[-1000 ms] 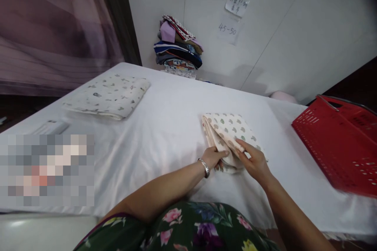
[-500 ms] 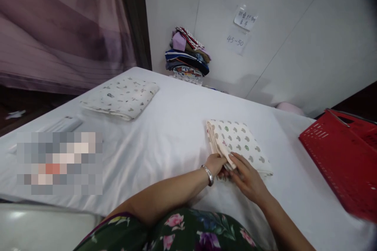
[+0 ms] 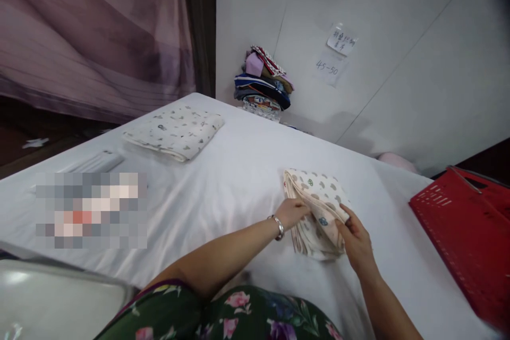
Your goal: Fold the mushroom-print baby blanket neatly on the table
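A folded cream cloth with grey and green spots lies on the white table in front of me. My left hand, with a silver bracelet at the wrist, pinches the cloth's left near edge. My right hand grips its right near corner, with the fingers curled round the layers. The near edge of the cloth is raised off the table between the two hands and its layers fan apart.
A second folded cream cloth lies at the far left of the table. A pile of coloured fabrics stands against the white wall. A red plastic basket sits at the right edge. A blurred patch covers part of the left.
Both hands have lifted the near edge of the spotted cloth, and my right hand has shifted to its right corner. The camera has turned left, so everything sits further right in view.
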A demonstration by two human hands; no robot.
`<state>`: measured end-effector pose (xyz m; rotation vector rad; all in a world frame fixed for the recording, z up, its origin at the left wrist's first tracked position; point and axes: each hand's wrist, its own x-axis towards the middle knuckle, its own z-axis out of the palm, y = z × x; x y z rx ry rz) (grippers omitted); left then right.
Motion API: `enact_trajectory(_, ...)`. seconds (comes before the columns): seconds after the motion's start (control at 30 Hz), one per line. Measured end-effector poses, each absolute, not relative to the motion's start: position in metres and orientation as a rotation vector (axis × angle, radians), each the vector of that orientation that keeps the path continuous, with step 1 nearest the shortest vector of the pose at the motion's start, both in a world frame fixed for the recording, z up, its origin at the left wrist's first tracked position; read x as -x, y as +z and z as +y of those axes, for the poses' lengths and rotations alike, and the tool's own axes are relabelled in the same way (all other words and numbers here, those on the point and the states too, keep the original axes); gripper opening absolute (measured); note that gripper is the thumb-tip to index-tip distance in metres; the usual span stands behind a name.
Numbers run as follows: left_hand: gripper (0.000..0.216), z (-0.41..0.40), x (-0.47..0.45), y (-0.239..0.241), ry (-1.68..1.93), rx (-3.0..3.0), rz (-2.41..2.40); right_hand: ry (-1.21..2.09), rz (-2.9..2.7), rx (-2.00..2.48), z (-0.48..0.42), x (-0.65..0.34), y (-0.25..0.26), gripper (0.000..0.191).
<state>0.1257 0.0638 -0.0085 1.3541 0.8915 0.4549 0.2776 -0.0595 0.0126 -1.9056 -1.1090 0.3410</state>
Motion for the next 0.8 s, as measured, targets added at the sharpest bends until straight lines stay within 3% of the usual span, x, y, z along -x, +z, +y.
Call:
enact_trajectory(0.53, 0.019, 0.138, -0.14, -0.032, 0.639, -1.604, 1.255, 0.155, -0.965, 1.895, -0.043, -0.284, 0.031, 0.051)
enact_trajectory(0.63, 0.016, 0.14, -0.144, -0.032, 0.645, -1.536, 1.242, 0.047, -1.152, 1.935, -0.05, -0.286, 0.022, 0.049)
enact_trajectory(0.8, 0.019, 0.146, -0.151, -0.035, 0.615, -1.388, 1.271, 0.096, -1.938, 1.723, -0.064, -0.28, 0.004, 0.038)
